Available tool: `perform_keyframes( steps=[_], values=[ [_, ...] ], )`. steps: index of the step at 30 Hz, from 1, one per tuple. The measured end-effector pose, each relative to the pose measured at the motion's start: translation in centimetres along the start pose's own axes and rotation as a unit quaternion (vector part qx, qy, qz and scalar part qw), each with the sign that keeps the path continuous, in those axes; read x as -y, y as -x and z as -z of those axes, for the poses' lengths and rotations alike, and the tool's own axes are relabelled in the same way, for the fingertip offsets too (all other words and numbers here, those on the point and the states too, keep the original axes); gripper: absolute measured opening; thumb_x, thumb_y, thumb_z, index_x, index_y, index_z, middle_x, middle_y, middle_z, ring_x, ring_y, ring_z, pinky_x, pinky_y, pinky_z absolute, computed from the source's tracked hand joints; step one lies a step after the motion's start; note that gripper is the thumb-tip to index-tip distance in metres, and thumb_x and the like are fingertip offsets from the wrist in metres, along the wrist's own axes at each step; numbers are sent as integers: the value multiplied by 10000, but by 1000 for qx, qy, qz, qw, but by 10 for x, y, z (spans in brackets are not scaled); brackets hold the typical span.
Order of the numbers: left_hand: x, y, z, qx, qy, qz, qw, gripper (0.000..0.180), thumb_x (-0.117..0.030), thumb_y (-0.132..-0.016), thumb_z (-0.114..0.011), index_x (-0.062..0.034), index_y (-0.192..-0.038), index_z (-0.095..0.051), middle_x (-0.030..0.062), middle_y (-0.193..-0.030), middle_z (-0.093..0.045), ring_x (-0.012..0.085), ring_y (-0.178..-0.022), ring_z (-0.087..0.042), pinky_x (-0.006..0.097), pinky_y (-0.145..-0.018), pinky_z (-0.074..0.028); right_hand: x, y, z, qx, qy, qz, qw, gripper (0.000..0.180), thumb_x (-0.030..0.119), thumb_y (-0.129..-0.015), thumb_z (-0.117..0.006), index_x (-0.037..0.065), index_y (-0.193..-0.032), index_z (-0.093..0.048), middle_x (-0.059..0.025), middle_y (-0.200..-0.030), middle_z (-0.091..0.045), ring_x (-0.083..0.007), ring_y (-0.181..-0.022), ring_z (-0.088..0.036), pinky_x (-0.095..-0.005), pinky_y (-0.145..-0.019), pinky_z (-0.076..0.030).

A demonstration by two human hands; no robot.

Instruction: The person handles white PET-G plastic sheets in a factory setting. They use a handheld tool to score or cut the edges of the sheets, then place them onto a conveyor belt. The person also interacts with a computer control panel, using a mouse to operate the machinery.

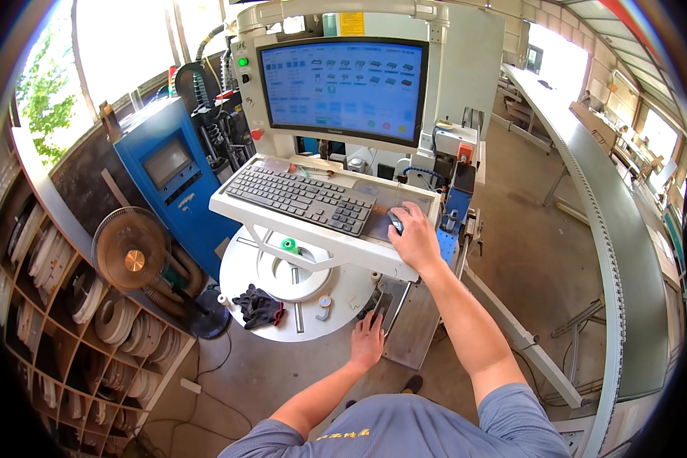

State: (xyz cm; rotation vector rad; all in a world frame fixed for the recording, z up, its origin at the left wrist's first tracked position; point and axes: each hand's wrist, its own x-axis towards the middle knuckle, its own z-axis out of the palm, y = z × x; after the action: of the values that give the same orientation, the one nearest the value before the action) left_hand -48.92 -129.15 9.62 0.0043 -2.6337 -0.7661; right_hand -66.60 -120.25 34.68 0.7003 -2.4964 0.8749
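My right hand (416,238) is closed over a dark computer mouse (395,221) at the right end of a white shelf (328,246). To its left on the shelf lies a black keyboard (301,198). Above them a wide monitor (343,90) shows a blue screen with rows of small icons. Lower down, my left hand (368,341) rests with stretched fingers at a dark metal part (385,305) beside the round white table. What its fingertips touch is too small to make out.
On the round white table (320,324) lie black gloves (259,307), a small dial gauge (324,303) and a green-topped piece (288,245). A fan (133,256), a blue cabinet (164,164) and a shelf of discs (76,351) stand left. A long conveyor (618,252) runs along the right.
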Motion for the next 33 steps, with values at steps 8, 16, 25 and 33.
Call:
perform_keyframes(
  steps=[8, 16, 25, 33],
  values=[
    [-2, -1, 1, 4, 1, 4, 1000, 420, -174, -912, -567, -62, -1316, -546, 144, -1397, -457, 361, -1158, -497, 476, -968, -431, 0, 1, 0, -29, -6, 7, 1000, 404, 191, -849, -634, 46, -1227, -624, -191, -1377, -496, -373, -1212, -530, -422, -1026, -446],
    [1, -1, -2, 16, -4, 10, 1000, 422, -207, -927, -568, -85, -1330, -545, 110, -1429, -431, 337, -1188, -480, 470, -955, -427, 1, 1, 2, -1, 4, 7, 1000, 399, 204, -860, -630, 51, -1228, -636, -189, -1388, -490, -365, -1221, -527, -416, -1032, -442],
    [-2, -1, 0, -2, 2, -1, 1000, 410, -177, -920, -560, -59, -1312, -544, 145, -1392, -458, 365, -1153, -495, 471, -979, -426, 0, 1, 1, -13, -3, 8, 1000, 378, 193, -840, -636, 48, -1188, -660, -188, -1365, -515, -364, -1200, -544, -414, -1022, -450],
    [-1, -1, -1, 2, -1, 0, 1000, 415, -174, -909, -580, -63, -1308, -558, 115, -1405, -452, 333, -1157, -491, 452, -959, -431, 0, 2, 1, -11, -2, 6, 1000, 372, 191, -839, -637, 47, -1181, -658, -188, -1369, -512, -367, -1197, -544, -418, -1016, -451]
  ],
)
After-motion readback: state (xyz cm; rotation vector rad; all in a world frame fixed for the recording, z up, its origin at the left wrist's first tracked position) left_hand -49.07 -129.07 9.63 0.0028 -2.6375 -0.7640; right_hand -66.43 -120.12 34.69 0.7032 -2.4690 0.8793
